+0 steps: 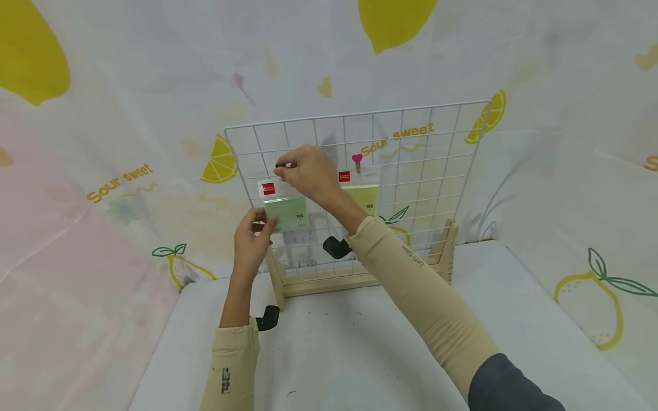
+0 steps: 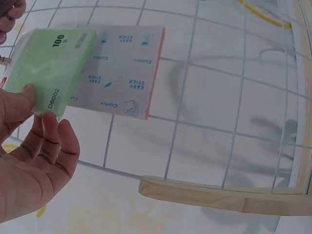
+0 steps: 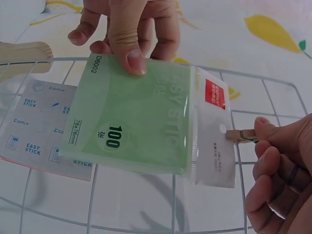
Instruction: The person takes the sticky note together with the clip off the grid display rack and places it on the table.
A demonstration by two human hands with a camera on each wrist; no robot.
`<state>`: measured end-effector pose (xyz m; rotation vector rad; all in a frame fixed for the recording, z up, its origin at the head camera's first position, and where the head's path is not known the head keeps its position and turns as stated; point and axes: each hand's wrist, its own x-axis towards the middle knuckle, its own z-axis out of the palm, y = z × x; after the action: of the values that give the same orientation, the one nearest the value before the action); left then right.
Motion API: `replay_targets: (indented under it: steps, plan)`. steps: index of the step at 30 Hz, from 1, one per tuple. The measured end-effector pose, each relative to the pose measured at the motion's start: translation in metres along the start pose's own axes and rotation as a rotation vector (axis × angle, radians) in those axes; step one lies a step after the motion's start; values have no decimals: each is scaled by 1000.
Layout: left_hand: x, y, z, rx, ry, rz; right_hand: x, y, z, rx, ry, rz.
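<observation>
My left hand (image 1: 251, 242) pinches a lower corner of a green sticky-note pack (image 3: 141, 117), thumb on its front. The pack stands against a white wire grid (image 1: 411, 165). Between the thumb and fingers of my right hand (image 1: 315, 174) is a small wooden clothespin (image 3: 241, 135); its tip overlaps the pack's clear top flap, beside the hang hole. Just behind the green pack, another sticky-note pack (image 2: 124, 68) shows its printed back and a reddish edge. To the right, a yellow sticky-note pack (image 1: 362, 200) hangs beneath a pink heart clip (image 1: 357, 162).
The grid stands on wooden feet (image 1: 446, 251) with a wooden bar along its bottom, on a white-covered table (image 1: 339, 354). Behind it hangs a lemon-printed cloth (image 1: 288, 68). Black wrist cameras (image 1: 268, 318) sit by both forearms.
</observation>
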<state>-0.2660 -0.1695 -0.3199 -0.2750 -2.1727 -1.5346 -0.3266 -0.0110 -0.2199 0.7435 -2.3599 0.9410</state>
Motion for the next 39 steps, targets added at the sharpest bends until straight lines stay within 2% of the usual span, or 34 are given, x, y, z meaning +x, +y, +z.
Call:
replay_targets:
  steps: [1,7,14,19,24,30,39]
  plan:
    - [-2,6,-1,3,-4,-3,-1,1,0,6,3,-3]
    - [-4,7,-2,-2,-5,-7,-4,3,0,32,36,-5]
    - [4,-26,-3,-8,2,-30,-6,-1,-1,63,71,-23]
    - [2,-35,-6,-26,1,-14,-9,-2,-4,56,68,-40]
    - [-1,-38,-11,-47,7,8,-12,-2,-7,67,48,-47]
    - [-6,-37,-14,-32,20,-2,-18,-2,-8,83,42,-66]
    - [-10,-37,-16,-30,29,6,-28,2,-10,32,34,-67]
